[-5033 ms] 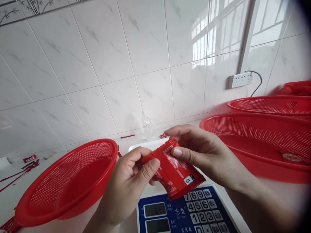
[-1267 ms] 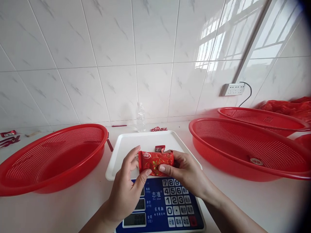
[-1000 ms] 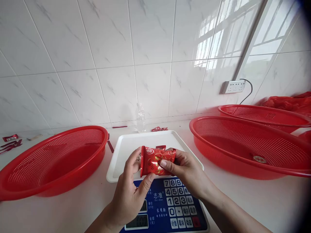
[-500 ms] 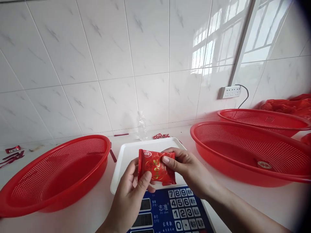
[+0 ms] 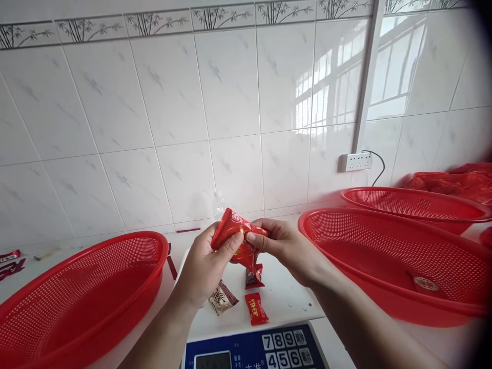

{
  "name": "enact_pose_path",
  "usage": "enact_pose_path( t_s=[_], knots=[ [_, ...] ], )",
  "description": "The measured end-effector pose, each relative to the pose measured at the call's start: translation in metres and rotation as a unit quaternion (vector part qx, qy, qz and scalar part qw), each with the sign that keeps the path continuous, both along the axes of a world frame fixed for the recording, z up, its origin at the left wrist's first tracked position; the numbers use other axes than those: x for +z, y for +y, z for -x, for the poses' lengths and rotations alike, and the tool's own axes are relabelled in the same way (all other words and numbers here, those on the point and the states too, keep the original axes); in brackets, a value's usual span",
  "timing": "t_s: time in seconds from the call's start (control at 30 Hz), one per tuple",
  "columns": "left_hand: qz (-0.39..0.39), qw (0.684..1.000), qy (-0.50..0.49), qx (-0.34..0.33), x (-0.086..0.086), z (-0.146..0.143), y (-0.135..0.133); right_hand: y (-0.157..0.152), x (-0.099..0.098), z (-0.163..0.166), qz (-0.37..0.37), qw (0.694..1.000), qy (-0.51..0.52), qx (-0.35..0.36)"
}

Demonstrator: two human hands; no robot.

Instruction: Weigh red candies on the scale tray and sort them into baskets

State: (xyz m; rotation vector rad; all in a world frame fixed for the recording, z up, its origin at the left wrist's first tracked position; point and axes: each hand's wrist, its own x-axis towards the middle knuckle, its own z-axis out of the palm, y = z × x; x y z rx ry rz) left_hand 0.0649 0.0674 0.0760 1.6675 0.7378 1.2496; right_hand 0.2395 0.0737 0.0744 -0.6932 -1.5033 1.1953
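My left hand (image 5: 205,261) and my right hand (image 5: 286,246) both pinch a red wrapped snack packet (image 5: 233,225) with gold print. It is bent and tilted above the white tray (image 5: 284,302) of a scale; whether it is torn cannot be seen. On the tray below lie a beige-and-brown wrapped sweet (image 5: 223,299), a small red wrapped sweet (image 5: 255,309) and a dark red wrapped sweet (image 5: 254,277), partly covered by the packet. The scale's blue keypad panel (image 5: 246,348) shows at the bottom.
A red perforated basket (image 5: 126,243) stands at left, with another red basket (image 5: 357,261) at right and a third basket (image 5: 407,197) behind it. A clear bottle (image 5: 220,202) stands by the tiled wall, near a power strip (image 5: 357,162). Red bags (image 5: 453,179) lie at far right.
The view has tilted upward. Both hands have lifted the packet, and it has gone from flat to bent and tilted. Small wrapped sweets now show on the tray below.
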Motion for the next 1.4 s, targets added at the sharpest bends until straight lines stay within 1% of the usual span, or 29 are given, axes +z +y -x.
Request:
enact_pose_path(
  t_s=[0.1,0.17,0.3,0.37,0.47,0.53,0.67,0.8,0.9,0.97,1.07,1.17,1.23,1.33,1.4],
  knots=[
    [0.007,0.999,0.034,-0.005,-0.001,-0.004,0.011,0.007,-0.003,-0.006,0.012,0.999,-0.027,0.014],
    [0.015,0.998,0.056,-0.013,0.0,-0.003,0.013,0.011,-0.006,-0.009,0.018,0.999,-0.037,0.016],
    [0.022,0.991,0.133,-0.027,0.0,0.007,0.008,0.014,-0.016,-0.007,0.014,0.999,-0.04,0.007],
    [0.032,0.987,0.153,-0.033,-0.002,0.013,0.005,0.013,-0.02,-0.005,0.014,0.999,-0.042,0.007],
    [0.036,0.991,0.122,-0.033,-0.008,0.016,0.004,0.011,-0.026,-0.003,0.015,0.998,-0.055,0.016],
    [0.027,0.994,0.1,-0.02,-0.011,0.016,0.005,0.011,-0.029,-0.003,0.011,0.996,-0.086,0.021],
    [0.04,0.994,0.104,-0.013,-0.012,0.019,0.008,0.012,-0.032,-0.003,0.007,0.991,-0.137,0.011],
    [0.076,0.987,0.127,-0.055,-0.011,0.027,0.006,0.009,-0.032,-0.001,0.014,0.989,-0.143,0.018],
    [0.081,0.989,0.113,-0.041,-0.01,0.029,0.006,0.006,-0.032,0.001,0.041,0.994,-0.097,0.026],
    [0.076,0.994,0.078,-0.032,-0.01,0.028,0.006,0.006,-0.032,0.002,0.026,0.997,-0.068,0.039],
    [0.082,0.995,0.044,-0.035,-0.011,0.027,0.007,0.006,-0.031,0.002,-0.029,0.994,-0.096,0.044],
    [0.077,0.993,0.078,-0.039,-0.012,0.027,0.007,0.005,-0.03,0.002,-0.049,0.988,-0.147,0.0],
    [0.062,0.993,0.093,-0.032,-0.012,0.026,0.007,0.004,-0.03,0.002,-0.056,0.985,-0.16,-0.016],
    [0.059,0.996,0.063,-0.016,-0.012,0.024,0.006,0.001,-0.03,0.003,-0.065,0.987,-0.146,0.001],
    [0.063,0.997,0.037,-0.02,-0.011,0.023,0.005,-0.001,-0.03,0.004,-0.061,0.988,-0.139,0.02]
  ],
)
